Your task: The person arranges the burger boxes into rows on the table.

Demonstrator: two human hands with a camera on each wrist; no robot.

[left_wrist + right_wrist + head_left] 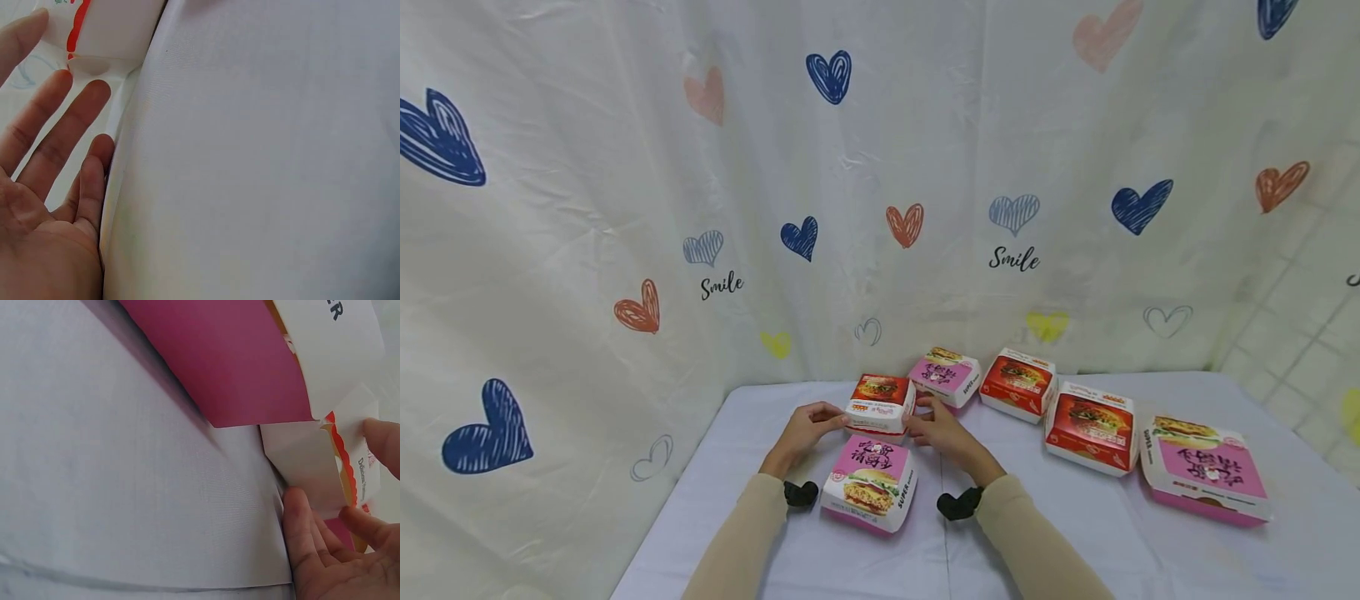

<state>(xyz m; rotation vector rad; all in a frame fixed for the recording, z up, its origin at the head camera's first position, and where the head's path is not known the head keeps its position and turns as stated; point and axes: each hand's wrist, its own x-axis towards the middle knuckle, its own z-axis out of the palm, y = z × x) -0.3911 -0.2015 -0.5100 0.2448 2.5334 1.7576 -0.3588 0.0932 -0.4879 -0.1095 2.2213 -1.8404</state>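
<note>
is a table (1157,550), spread with pale cloth (696,508). carries a front pink box (871,477); behind that, on or barely above the cloth, a first red box (880,402); near the back edge, a rear pink box (943,372); then, curving rightward, a second red box (1018,382), a third red box (1090,425), an outer pink box (1206,462).

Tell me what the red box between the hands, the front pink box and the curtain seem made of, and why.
Red box and pink box: probably thin printed card, smooth, perhaps slightly glossy; crisp folds and cut edges show. Curtain: perhaps plastic or coated fabric, faintly shiny; soft creases show.
</note>
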